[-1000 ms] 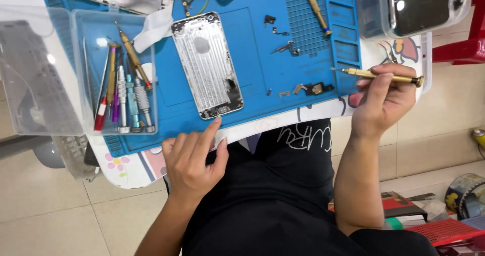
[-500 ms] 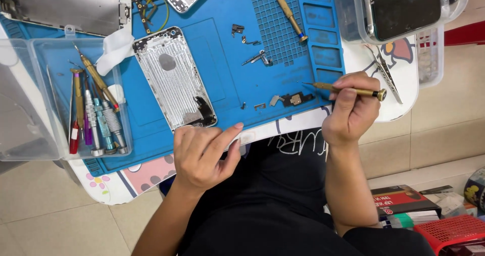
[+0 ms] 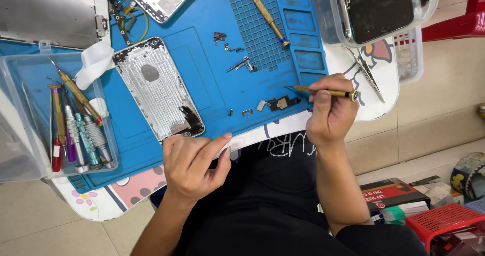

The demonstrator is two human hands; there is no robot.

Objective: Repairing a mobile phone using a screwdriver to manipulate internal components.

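Note:
My right hand [image 3: 331,115] grips a gold screwdriver [image 3: 323,91] whose tip points left, just above small metal phone parts [image 3: 277,103] on the blue work mat [image 3: 222,74]. My left hand [image 3: 194,166] rests at the mat's near edge with fingers loosely spread, holding nothing, just below a bare silver phone housing [image 3: 159,87] that lies back-up on the mat. Several tiny brackets and screws [image 3: 237,64] lie loose further up the mat.
A clear tray [image 3: 30,135] at left holds several screwdrivers [image 3: 76,130]. A second gold screwdriver [image 3: 267,14] lies on the mat's grid. A clear box [image 3: 328,18] with a phone screen stands top right, tweezers [image 3: 368,74] beside it. Boxes and a red basket [image 3: 444,220] sit on the floor.
The view has shifted so the mat sits lower and left in frame. My right hand brought the screwdriver down toward the small parts. My left hand stayed at the mat's edge.

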